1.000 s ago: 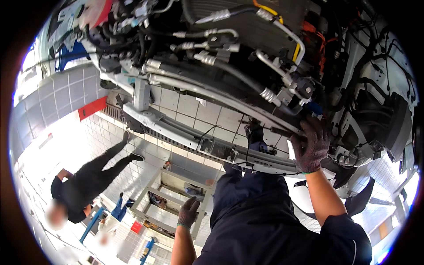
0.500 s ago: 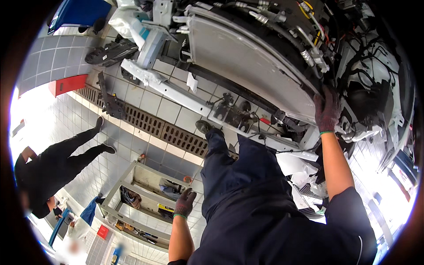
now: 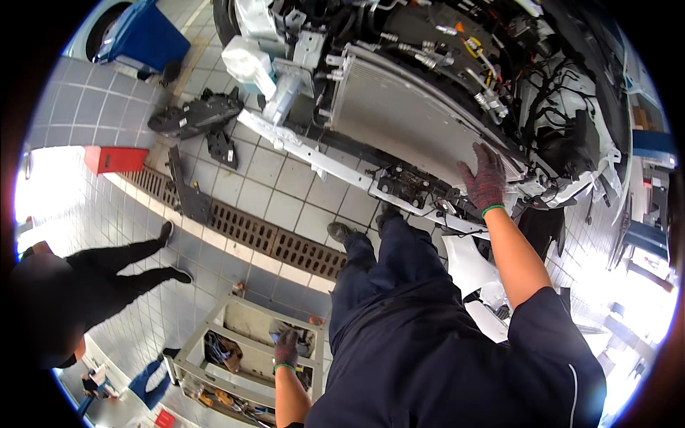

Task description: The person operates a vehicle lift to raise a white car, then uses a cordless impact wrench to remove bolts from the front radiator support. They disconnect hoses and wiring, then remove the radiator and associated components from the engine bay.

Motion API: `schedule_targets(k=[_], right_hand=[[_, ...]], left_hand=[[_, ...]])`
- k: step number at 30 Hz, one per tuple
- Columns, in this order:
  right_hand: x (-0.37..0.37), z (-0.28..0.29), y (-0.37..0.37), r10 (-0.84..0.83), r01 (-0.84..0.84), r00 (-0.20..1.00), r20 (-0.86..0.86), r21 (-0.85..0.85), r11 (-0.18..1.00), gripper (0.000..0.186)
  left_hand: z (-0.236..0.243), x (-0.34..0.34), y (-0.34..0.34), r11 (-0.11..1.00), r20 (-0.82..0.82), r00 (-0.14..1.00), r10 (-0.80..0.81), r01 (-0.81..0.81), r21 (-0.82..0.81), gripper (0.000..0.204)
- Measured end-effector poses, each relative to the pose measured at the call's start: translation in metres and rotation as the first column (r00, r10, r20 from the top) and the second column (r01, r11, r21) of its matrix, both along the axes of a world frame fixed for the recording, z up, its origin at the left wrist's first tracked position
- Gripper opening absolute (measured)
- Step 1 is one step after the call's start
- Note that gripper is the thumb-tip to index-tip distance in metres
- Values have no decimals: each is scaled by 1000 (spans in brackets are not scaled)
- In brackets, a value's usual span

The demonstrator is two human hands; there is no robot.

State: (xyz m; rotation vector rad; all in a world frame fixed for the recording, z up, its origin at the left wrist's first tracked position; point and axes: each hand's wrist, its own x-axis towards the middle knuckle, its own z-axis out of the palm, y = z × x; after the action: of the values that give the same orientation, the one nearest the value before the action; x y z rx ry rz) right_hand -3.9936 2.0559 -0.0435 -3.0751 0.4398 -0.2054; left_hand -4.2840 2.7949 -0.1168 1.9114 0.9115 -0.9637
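Since the earlier frame, the right hand (image 3: 485, 178) has shifted from the radiator (image 3: 399, 107)'s right end to its lower right face. The radiator, a flat, finely lined grey panel at upper centre, spreads leftward from those widely spread fingers, contact unclear. At lower centre, the left hand (image 3: 285, 349) curls slightly; whether it grips anything, I cannot tell.

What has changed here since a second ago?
The right hand has moved left, from the right end of the radiator to in front of its face; whether it touches is unclear. The camera view has shifted too, showing more of the radiator. The left hand remains near the metal rack in the view.
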Motion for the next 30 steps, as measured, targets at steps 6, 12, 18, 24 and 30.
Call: schedule_targets(k=[6,12,18,24,30], right_hand=[[58,49,15,-30,37,985,-170,40,999,89],[163,78,15,-119,133,945,-305,26,991,114],[252,73,33,-132,107,912,-388,-85,991,128],[291,56,34,-137,94,882,-451,-116,989,137],[313,52,50,-181,165,863,-471,-76,983,139]], left_hand=[[-49,-8,32,990,25,995,101,-98,-97,56],[11,80,12,991,138,984,114,-102,-90,55],[50,122,10,978,133,970,206,-198,-67,63],[46,128,4,975,75,973,218,-221,31,62],[50,150,-32,997,-27,996,82,-82,4,62]])
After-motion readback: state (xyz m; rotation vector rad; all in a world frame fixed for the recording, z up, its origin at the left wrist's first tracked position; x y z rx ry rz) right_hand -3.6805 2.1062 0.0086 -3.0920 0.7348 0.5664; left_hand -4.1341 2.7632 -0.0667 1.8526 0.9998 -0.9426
